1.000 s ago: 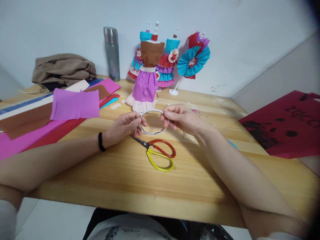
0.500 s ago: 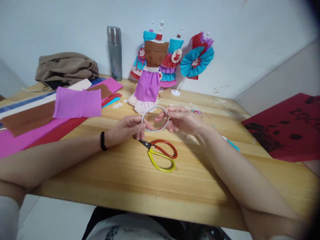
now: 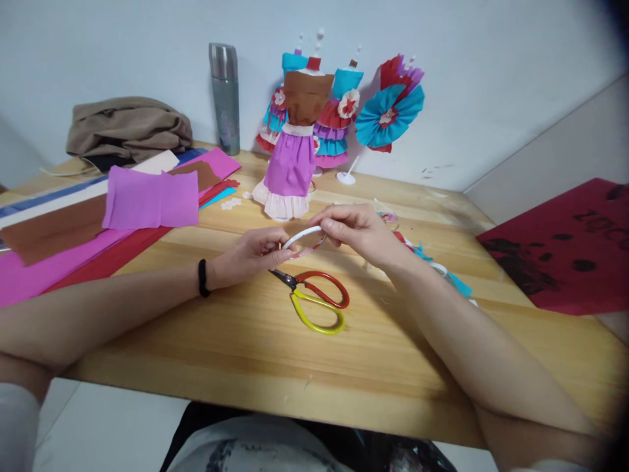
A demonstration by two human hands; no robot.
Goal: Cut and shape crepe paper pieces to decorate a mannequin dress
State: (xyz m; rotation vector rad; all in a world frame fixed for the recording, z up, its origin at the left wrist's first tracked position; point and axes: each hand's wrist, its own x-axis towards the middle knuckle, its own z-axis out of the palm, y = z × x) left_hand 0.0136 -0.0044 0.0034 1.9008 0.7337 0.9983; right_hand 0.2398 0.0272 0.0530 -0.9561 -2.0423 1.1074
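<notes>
A thin white ring point(image 3: 304, 234), perhaps a roll of narrow tape, hangs tilted above the table between my two hands. Its lower part shows some red and white. My left hand point(image 3: 255, 252) pinches the left side of the ring between thumb and fingers. On the right side, my right hand point(image 3: 350, 229) closes its thumb and forefinger on the ring's edge. Just below the hands, scissors point(image 3: 322, 307) with one red and one yellow handle lie on the table, their blade tips pointing toward my left hand.
Behind the hands stand small paper-dressed mannequins point(image 3: 289, 157). Crepe paper sheets point(image 3: 132, 200), a brown cloth point(image 3: 130, 128) and a grey flask point(image 3: 225, 98) are at left. Scraps point(image 3: 459, 283) and a red bag point(image 3: 565, 249) are at right.
The ring has tipped from facing the camera to a flatter angle. My right hand has turned over it, with its fingers drawn closer together.
</notes>
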